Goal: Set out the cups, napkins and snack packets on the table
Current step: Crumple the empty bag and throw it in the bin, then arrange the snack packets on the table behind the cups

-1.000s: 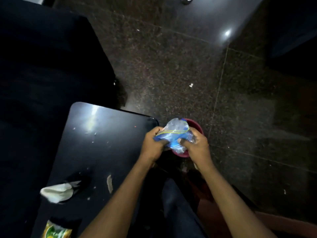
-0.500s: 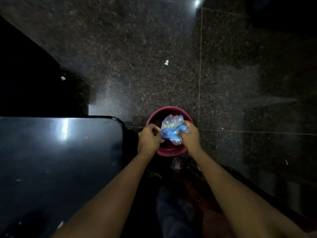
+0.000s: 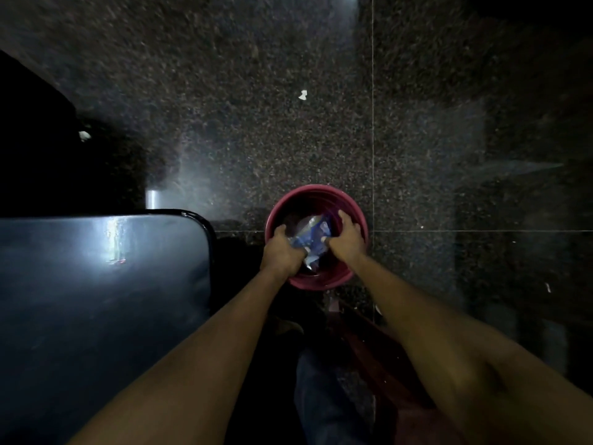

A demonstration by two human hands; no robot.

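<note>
A crumpled blue and clear plastic packet [image 3: 312,236] sits inside the red bucket [image 3: 321,191] on the floor, just right of the table corner. My left hand [image 3: 284,250] reaches into the bucket at the packet's left side, fingers curled against it. My right hand [image 3: 348,239] is at the packet's right side, fingers spread along the inner wall, thumb touching the packet. Whether either hand truly grips the packet is hard to tell. The black table [image 3: 96,300] fills the lower left; the part of it in view carries nothing.
Dark speckled stone floor [image 3: 256,107] with small white scraps [image 3: 302,95] lies beyond the bucket. A dark piece of furniture [image 3: 32,139] stands behind the table at left. My legs [image 3: 324,396] show below, between my arms.
Both hands went down with the blue packet from above the bucket into it. My view swung right, so the napkin and green packet on the table left the frame.
</note>
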